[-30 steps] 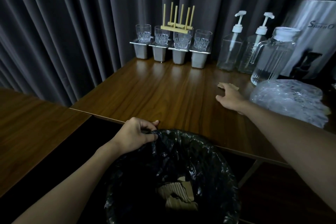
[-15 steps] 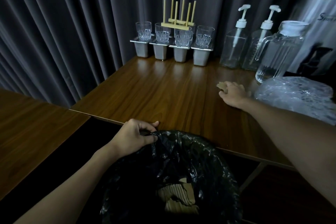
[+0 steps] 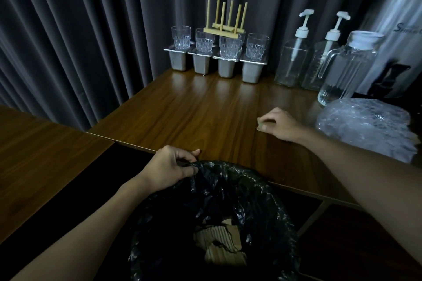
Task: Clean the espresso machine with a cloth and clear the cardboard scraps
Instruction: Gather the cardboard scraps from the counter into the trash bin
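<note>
Cardboard is being cleared at this moment. A small cardboard scrap (image 3: 259,126) lies on the table (image 3: 205,109), right of centre, and is pinched under the curled fingers of the right hand (image 3: 280,124). The rim of the black bin liner (image 3: 239,180) is gripped by the left hand (image 3: 170,165), fingers closed on the plastic, so that its mouth is held open just below the near table edge. More cardboard pieces (image 3: 220,244) are seen at the bottom of the bin.

The scrap is judged to be light, thin and fairly stiff, with a dry surface that should not slip. Little force is needed, and an edge pinch between thumb and fingertips is thought enough. As it lies flat on smooth wood, it is probably best slid toward the near edge or lifted by a corner. How much of it is hidden under the fingers cannot be told.

Open tabletop is left between the right hand and the bin, so a straight path near and left is offered. Just right of the hand a crumpled plastic wrap (image 3: 365,125) is lying, and beyond it a glass jug (image 3: 344,70) and two pump bottles (image 3: 291,61) are standing, so a wide sweep that way should be avoided. The near table edge must be passed before the scrap is let go.
</note>
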Motion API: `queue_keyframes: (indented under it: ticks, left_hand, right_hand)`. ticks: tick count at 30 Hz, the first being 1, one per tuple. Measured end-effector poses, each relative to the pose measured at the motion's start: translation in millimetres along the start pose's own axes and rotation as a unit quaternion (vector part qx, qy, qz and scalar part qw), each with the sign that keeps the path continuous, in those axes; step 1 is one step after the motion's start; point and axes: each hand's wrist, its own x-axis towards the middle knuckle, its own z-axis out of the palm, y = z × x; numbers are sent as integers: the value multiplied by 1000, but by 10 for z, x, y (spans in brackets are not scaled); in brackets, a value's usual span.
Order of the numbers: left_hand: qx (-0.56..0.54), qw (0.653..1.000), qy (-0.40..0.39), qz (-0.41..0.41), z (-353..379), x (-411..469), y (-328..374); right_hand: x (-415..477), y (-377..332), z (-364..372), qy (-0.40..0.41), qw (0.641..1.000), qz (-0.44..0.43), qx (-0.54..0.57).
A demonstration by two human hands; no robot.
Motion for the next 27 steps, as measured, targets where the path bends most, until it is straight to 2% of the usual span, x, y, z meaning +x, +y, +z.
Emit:
queue_keyframes:
  ticks: [3,9,12,15,17,19,22,25,27]
  left_hand:
    - [1,1000,7,4,5,-13,3]
    - [2,1000,3,10,5,-26,9]
    - [-2,1000,-6,8,4,-51,20]
    - [1,1000,1,11,29,-80,44]
    - [6,1000,4,11,54,-97,90]
    - [3,1000,9,10,72,-111,152]
    - [-1,1000,4,15,116,-137,284]
    - [-14,1000,11,14,186,-164,388]
    - [-17,1000,22,10,251,-175,474]
  right_hand:
    - [-48,-52,5,2,1000,21,11]
    - [-314,-303,-83,-33,987,93,129]
    - [-544,-496,-125,-17,964,109,241]
    - [-898,-759,-226,-95,928,78,351]
    - [-1151,-922,-284,-172,919,20,355]
    - [-1347,-1003,-334,-222,923,-25,312]
    - [-1514,-916,-472,-154,949,-48,270]
    - [-1611,-670,-712,-14,966,-61,252]
    - [-1644,-355,-906,83,983,-50,158]
